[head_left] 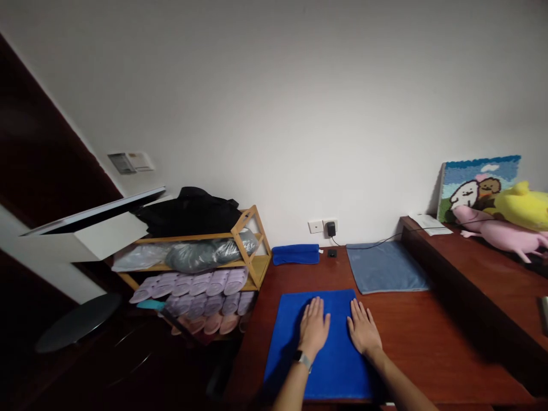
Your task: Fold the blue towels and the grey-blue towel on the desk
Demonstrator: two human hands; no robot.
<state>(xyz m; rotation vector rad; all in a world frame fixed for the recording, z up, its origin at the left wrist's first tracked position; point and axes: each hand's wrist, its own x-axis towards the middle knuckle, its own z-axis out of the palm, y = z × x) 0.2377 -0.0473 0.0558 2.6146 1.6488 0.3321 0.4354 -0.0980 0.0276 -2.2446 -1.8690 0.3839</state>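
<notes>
A bright blue towel (338, 371) lies spread flat on the reddish-brown wooden desk (432, 337). My left hand (315, 328) rests palm down on the towel, fingers stretched out, with a watch on its wrist. Palm down at the towel's right edge is my right hand (363, 328), fingers extended and thumb apart. Neither hand holds anything. Farther back, a folded blue towel (295, 254) sits at the desk's rear left. A grey-blue cloth (385, 267) lies flat at the rear right.
Left of the desk stands a wooden rack (252, 251) with several slippers (214, 282), a black bag (192, 211) and a white box (107, 228). A plugged-in adapter (331, 229) trails a cable rightward. A raised shelf on the right bears plush toys (505, 234) and a dog picture (475, 188).
</notes>
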